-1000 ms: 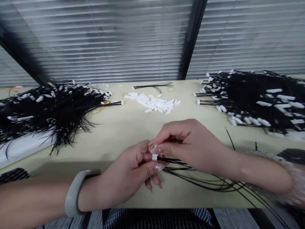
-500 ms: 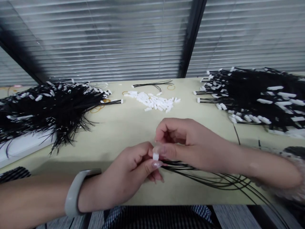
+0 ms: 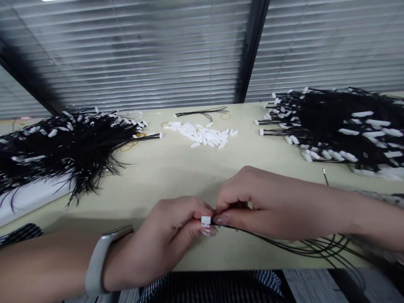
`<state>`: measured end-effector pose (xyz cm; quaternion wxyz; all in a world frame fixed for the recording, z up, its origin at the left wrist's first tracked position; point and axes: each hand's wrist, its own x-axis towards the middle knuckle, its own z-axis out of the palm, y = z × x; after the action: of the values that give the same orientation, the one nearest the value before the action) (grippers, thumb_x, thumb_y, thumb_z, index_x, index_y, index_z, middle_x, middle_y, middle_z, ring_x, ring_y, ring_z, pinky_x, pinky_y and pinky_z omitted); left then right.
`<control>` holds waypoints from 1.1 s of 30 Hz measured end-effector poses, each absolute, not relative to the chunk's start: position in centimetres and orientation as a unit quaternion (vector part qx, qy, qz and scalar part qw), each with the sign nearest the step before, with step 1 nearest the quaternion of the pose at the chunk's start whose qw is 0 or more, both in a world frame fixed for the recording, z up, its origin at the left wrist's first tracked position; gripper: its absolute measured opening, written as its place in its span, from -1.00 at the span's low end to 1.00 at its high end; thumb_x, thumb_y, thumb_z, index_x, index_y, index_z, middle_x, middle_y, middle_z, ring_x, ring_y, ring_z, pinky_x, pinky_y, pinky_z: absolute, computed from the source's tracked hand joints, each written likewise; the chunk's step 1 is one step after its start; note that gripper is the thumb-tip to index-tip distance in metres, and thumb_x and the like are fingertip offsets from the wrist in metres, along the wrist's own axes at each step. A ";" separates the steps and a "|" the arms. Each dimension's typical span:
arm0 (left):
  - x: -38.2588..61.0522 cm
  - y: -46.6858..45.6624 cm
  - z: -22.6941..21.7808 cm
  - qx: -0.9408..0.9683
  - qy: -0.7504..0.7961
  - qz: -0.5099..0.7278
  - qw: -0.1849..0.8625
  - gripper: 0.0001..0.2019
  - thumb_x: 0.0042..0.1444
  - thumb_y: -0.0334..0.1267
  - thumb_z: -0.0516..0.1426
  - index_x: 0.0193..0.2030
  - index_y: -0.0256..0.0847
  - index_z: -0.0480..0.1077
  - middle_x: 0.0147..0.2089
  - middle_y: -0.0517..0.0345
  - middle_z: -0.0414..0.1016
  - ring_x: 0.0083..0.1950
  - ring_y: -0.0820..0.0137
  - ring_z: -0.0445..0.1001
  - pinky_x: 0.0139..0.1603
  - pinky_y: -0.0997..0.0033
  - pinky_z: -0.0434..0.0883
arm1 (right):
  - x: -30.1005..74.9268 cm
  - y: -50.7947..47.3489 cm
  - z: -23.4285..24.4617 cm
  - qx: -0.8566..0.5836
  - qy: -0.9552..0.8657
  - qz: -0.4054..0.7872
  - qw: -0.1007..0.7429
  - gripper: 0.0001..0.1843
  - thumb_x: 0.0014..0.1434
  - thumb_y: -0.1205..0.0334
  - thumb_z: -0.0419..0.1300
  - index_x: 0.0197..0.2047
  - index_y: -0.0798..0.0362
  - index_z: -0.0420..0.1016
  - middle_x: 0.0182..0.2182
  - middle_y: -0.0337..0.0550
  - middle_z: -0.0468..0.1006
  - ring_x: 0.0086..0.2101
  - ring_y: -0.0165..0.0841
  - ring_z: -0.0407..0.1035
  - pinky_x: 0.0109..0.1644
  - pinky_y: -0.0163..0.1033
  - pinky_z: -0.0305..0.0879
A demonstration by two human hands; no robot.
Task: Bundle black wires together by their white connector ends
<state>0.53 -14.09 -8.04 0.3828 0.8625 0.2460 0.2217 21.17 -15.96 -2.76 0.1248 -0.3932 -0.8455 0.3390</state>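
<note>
Head view: my left hand pinched the white connector, low over the near side of the table. My right hand had come down off its top and seemed to grip the black wires just beside it, so work had likely shifted to the wire entry. Couldn't tell how deep they sat.

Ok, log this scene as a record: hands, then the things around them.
Left hand: pinches a small white plastic connector
Right hand: pinches thin black wires beside that connector
Surface: pale yellow table
Beyond the hands: loose pile of small white pieces
Left: heap of white-tipped black wires
Right: heap of black wires with white connectors
</note>
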 end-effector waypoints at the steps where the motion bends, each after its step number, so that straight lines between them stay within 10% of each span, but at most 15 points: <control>1: 0.5 -14.1 -8.0 0.864 0.245 0.222 0.380 -0.91 0.15 -0.39 0.01 -0.27 -0.18 0.32 -0.29 0.18 0.47 -0.31 0.49 0.41 -0.29 0.55 0.33 | 21.2 -15.9 -2.7 -0.390 -0.849 0.335 0.123 -0.79 0.10 0.37 0.03 -0.56 0.12 0.29 -0.66 -0.41 0.25 -0.61 -0.62 0.05 -0.56 -0.47 -0.04; 11: 1.4 -13.7 -7.6 0.792 0.299 0.191 0.497 -0.82 0.19 -0.28 -0.03 -0.41 -0.23 0.29 -0.40 0.18 0.48 -0.37 0.49 0.44 -0.32 0.52 0.37 | 21.4 -16.4 -4.0 -0.334 -0.935 0.080 0.081 -0.87 0.12 0.45 0.01 -0.34 0.07 0.33 -0.43 -0.26 0.39 -0.45 -0.48 0.18 -0.38 -0.33 0.05; 25: 2.3 -13.5 -7.5 0.598 0.358 0.198 0.689 -0.73 0.13 -0.09 0.05 -0.39 -0.30 0.24 -0.35 0.16 0.43 -0.51 0.57 0.44 -0.42 0.52 0.41 | 25.0 -13.3 -2.8 -0.566 -0.766 -0.304 -0.001 -0.89 0.03 0.39 0.02 -0.39 0.09 0.36 -0.68 -0.17 0.29 -0.66 -0.43 0.11 -0.57 -0.29 -0.26; 28: 2.3 -13.4 -7.7 0.582 0.362 0.203 0.700 -0.73 0.13 -0.08 0.04 -0.38 -0.29 0.26 -0.35 0.17 0.43 -0.52 0.57 0.43 -0.42 0.49 0.41 | 26.7 -12.6 -1.7 -0.611 -0.735 -0.275 0.105 -0.80 0.11 0.33 0.02 -0.35 0.12 0.47 -0.61 -0.13 0.41 -0.60 -0.42 0.21 -0.50 -0.27 0.00; 33: 2.2 -13.2 -8.5 0.570 0.355 0.209 0.711 -0.73 0.15 -0.07 0.03 -0.36 -0.28 0.26 -0.33 0.16 0.45 -0.52 0.57 0.44 -0.41 0.48 0.41 | 25.9 -13.9 0.2 -0.579 -0.609 0.065 0.539 -0.78 0.05 0.40 0.15 -0.20 0.13 0.50 -0.43 -0.17 0.52 -0.37 -0.41 0.42 -0.33 -0.29 0.29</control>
<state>2.18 -13.22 -8.46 0.7110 0.5699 0.3551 0.2087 25.88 -13.90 0.19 0.5388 -0.5788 -0.6086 0.0648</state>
